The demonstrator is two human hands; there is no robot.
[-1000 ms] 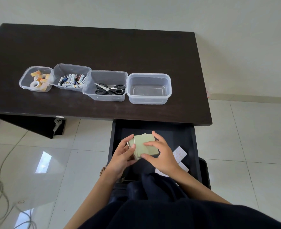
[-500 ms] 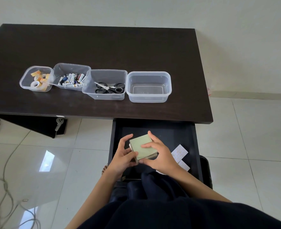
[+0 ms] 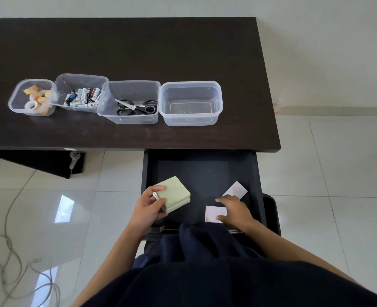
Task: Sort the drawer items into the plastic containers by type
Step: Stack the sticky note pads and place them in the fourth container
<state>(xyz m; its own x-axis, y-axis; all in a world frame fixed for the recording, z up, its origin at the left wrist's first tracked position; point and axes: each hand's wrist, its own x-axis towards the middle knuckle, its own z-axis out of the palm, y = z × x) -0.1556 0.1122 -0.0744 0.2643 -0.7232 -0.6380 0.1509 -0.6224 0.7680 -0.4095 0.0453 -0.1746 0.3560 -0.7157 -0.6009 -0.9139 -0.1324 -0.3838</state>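
Notepads (image 3: 174,193) flat, corner toward desk (image 3: 138,52)

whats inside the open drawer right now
In the drawer, the left hand grips a stack of green notes, and the right hand rests on two white paper slips. The near edge is hidden under dark clothing.

The table (image 3: 138,45) looks like matt dark wood; the containers (image 3: 191,120) are clear glossy plastic; the floor tiles (image 3: 338,165) shine; the notepads (image 3: 174,190) are matt paper.

Battery labels (image 3: 83,97) too small to read
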